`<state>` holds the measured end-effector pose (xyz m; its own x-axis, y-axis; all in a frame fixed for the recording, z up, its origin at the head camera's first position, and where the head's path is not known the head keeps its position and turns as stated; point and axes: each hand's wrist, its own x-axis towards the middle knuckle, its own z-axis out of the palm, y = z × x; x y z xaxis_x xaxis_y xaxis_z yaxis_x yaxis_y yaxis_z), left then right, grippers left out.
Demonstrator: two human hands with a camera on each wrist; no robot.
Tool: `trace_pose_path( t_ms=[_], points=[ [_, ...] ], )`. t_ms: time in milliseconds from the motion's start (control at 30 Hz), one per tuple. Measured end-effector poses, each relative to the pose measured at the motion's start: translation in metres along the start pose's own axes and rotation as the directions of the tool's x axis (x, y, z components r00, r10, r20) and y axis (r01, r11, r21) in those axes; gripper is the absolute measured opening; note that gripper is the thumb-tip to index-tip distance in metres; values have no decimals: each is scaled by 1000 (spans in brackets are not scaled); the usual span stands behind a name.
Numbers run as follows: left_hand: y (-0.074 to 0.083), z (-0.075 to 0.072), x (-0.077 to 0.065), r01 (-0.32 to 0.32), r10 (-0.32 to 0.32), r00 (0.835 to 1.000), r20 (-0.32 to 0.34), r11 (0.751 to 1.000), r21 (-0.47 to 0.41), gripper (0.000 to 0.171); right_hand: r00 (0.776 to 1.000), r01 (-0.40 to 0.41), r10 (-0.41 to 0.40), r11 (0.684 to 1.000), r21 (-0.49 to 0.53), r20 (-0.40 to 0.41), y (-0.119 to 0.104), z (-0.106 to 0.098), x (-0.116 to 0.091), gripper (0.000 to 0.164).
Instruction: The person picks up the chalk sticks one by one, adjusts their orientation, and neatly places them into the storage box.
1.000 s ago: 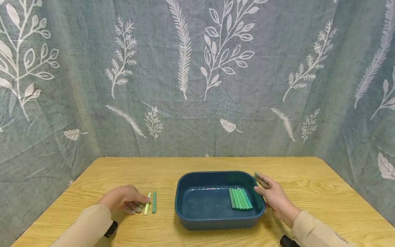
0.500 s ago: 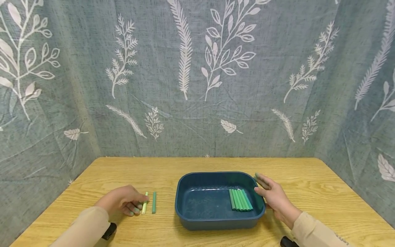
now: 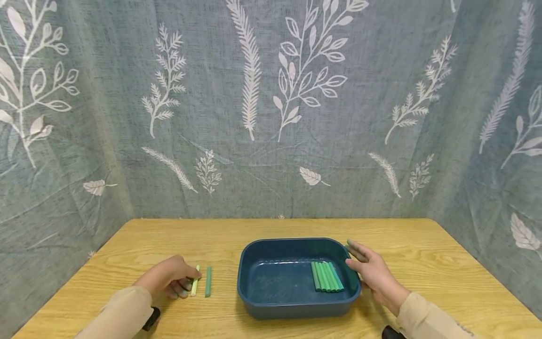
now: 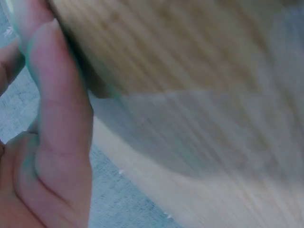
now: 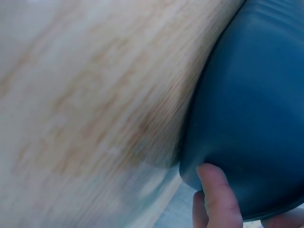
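My left hand (image 3: 171, 275) pinches a pale yellow chalk stick (image 3: 194, 288) on the table, thumb over its upper part and the other fingers curled beside it. Just right of it lies a green chalk stick (image 3: 208, 281), apart from the hand. In the left wrist view the fingers (image 4: 64, 109) show green smudges, and the stick is hidden. A dark blue box (image 3: 296, 310) stands in the middle. My right hand (image 3: 374, 273) holds its right end, thumb at the rim and fingers (image 5: 218, 194) against the outer wall. Several green chalk sticks (image 3: 326, 277) lie side by side inside, at the right.
The wooden table (image 3: 190, 235) bears the box and the loose sticks. A grey-green curtain (image 3: 271, 179) with white leaf prints encloses the back and both sides.
The yellow chalk stick has slid a little left with my left hand, widening the gap to the green one. My right hand stays at the box. The head view has shifted slightly.
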<state>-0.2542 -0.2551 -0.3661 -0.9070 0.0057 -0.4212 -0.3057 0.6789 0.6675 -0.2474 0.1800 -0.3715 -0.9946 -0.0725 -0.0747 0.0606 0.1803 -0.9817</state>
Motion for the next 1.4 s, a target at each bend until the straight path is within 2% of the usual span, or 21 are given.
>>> trace_pose_path(
  t_ms=[100, 200, 333, 400, 600, 733, 867, 967, 1400],
  points=[
    [0, 0, -1, 10, -10, 1000, -10, 1000, 8, 22, 1000, -2, 2, 1000, -3, 5, 1, 0, 0, 57],
    [0, 0, -2, 2, -2, 1000, -11, 1000, 3, 28, 1000, -6, 6, 1000, 2, 6, 1, 0, -1, 57],
    [-4, 1, -3, -17, 17, 1000, -1, 999, -45, 28, 1000, -11, 11, 1000, 4, 5, 2, -1, -2, 57],
    [-9, 1, -3, -35, 37, 999, 24, 995, -98, 29, 1000, -16, 16, 1000, 1, 3, 3, 0, -3, 57],
    [-20, -2, -1, -104, 148, 978, 147, 957, -270, 47, 1000, -21, 21, 1000, -4, 4, 4, 0, -4, 57],
    [-19, -2, -1, -151, 206, 969, 138, 932, -330, 56, 1000, -18, 18, 1000, 1, 10, 2, 0, -3, 58],
    [-15, -2, -2, -193, 252, 961, 117, 908, -372, 58, 1000, -6, 6, 1000, -2, 12, 0, 0, -2, 58],
    [-10, -1, -4, -190, 253, 961, 113, 898, -398, 58, 1000, -8, 8, 1000, -4, 16, -1, -1, -2, 58],
    [25, -1, -18, -200, 295, 938, 179, 887, -417, 63, 1000, -13, 13, 1000, -9, 7, -1, 0, 1, 57]
  ],
)
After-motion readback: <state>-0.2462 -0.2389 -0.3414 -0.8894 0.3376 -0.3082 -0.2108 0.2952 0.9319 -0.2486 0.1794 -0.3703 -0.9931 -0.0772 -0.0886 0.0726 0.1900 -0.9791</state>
